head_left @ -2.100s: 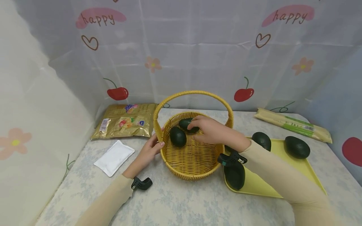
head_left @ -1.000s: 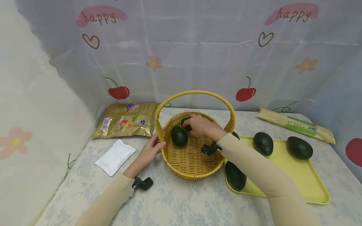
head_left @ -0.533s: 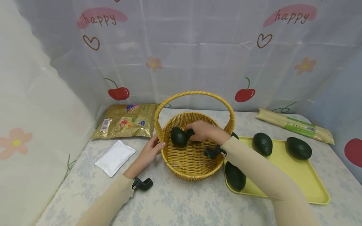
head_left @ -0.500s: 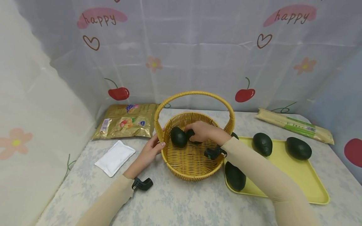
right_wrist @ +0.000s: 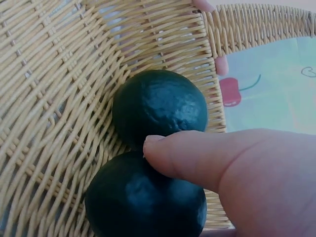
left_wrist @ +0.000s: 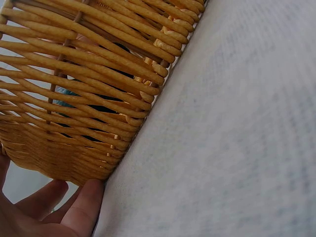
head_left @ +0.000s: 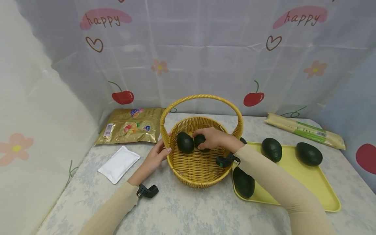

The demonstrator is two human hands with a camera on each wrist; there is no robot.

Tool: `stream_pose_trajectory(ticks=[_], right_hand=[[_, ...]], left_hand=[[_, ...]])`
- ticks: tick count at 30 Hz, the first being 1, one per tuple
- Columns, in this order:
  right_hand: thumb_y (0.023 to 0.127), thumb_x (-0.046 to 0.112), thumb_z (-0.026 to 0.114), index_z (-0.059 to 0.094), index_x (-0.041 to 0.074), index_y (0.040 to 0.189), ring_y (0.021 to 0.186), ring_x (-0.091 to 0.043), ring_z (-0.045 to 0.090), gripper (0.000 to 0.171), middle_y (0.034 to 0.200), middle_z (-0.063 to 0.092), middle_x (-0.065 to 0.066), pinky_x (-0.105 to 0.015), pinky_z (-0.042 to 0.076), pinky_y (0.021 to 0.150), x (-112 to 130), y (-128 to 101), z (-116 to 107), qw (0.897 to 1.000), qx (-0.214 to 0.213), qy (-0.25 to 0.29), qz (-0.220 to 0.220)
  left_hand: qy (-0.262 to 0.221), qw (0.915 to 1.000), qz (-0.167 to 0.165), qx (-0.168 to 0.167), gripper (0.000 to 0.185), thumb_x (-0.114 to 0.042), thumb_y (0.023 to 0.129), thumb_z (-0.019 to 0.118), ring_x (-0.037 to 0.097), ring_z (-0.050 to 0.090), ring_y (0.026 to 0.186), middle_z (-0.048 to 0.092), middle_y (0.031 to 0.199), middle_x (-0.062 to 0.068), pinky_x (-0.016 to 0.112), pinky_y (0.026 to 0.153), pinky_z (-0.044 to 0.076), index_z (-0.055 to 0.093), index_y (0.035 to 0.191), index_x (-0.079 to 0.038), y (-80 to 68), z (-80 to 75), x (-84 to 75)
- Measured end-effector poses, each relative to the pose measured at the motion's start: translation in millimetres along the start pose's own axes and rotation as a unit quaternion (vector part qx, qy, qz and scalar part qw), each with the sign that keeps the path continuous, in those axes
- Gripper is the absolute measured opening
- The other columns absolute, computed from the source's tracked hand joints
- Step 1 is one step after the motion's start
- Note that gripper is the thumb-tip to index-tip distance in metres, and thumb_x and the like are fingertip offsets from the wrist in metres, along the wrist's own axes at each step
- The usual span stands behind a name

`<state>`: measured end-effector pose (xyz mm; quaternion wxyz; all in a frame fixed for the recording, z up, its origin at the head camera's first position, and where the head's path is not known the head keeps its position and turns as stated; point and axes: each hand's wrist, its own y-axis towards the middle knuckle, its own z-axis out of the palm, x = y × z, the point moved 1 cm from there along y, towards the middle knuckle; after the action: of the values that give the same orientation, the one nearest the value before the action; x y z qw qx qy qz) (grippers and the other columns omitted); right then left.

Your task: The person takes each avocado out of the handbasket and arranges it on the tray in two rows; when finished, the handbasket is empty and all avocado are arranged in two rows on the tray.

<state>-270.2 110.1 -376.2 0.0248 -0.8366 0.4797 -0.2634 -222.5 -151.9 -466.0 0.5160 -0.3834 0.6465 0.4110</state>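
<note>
The woven basket (head_left: 201, 166) is golden yellow, the avocados (head_left: 185, 142) in it very dark green. The tray (head_left: 311, 181) is pale yellow, and the counter (head_left: 188, 209) cloth is whitish with faint blue-grey flowers.

Avocado (head_left: 243, 141) behind basket (head_left: 199, 178), mostly hidden by the rim.

A woven yellow basket (left_wrist: 89, 94) fills the upper left of the view, its wall meeting the pale patterned tablecloth (left_wrist: 232, 138) along a slanting line. The left hand (left_wrist: 44, 215) shows at the lower left, fingertips (left_wrist: 88, 200) touching the basket's base. Dark shapes show through the weave but cannot be identified.
</note>
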Motion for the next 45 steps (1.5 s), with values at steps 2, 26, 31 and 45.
stream_pose_trajectory(ticks=[2,26,31,45], right_hand=[[0.096,0.025,0.071,0.053,0.018,0.149,0.119,-0.033,0.063,0.057,0.145,0.057,-0.017,-0.038,0.056,0.082,0.2,-0.8,0.2,1.000,-0.004,0.004,0.001],[0.093,0.024,0.074,0.057,0.012,0.144,0.107,-0.029,0.064,0.055,0.134,0.063,-0.016,-0.033,0.057,0.077,5.0,-38.0,-10.9,0.996,-0.047,0.031,-0.069],[0.092,0.024,0.074,0.058,0.015,0.142,0.110,-0.027,0.063,0.053,0.137,0.063,-0.012,-0.035,0.057,0.081,5.5,-53.5,-13.7,0.993,-0.054,0.042,-0.095],[0.092,0.025,0.075,0.061,0.020,0.138,0.097,-0.017,0.060,0.048,0.136,0.063,-0.007,-0.029,0.053,0.077,-5.5,-110.2,-19.0,0.987,-0.064,0.080,-0.125]], left_hand=[[0.000,1.0000,-0.002,0.000,0.063,-0.012,0.105,0.049,0.049,0.047,0.137,0.035,0.160,0.029,0.033,0.096,0.058,0.024,0.163,-0.011,-0.4,-0.1,-0.4],[-0.013,0.9998,0.009,0.007,0.063,-0.010,0.105,0.048,0.048,0.046,0.137,0.035,0.159,0.030,0.029,0.094,0.057,0.024,0.163,-0.010,1.9,-0.3,-0.1],[-0.013,0.9999,0.007,0.007,0.063,-0.010,0.106,0.048,0.048,0.045,0.139,0.034,0.160,0.029,0.030,0.095,0.057,0.024,0.163,-0.011,1.4,-0.2,0.5],[-0.009,0.9999,0.006,0.006,0.063,-0.011,0.106,0.048,0.050,0.047,0.137,0.034,0.160,0.029,0.036,0.098,0.058,0.023,0.163,-0.009,0.4,-1.1,-0.4]])
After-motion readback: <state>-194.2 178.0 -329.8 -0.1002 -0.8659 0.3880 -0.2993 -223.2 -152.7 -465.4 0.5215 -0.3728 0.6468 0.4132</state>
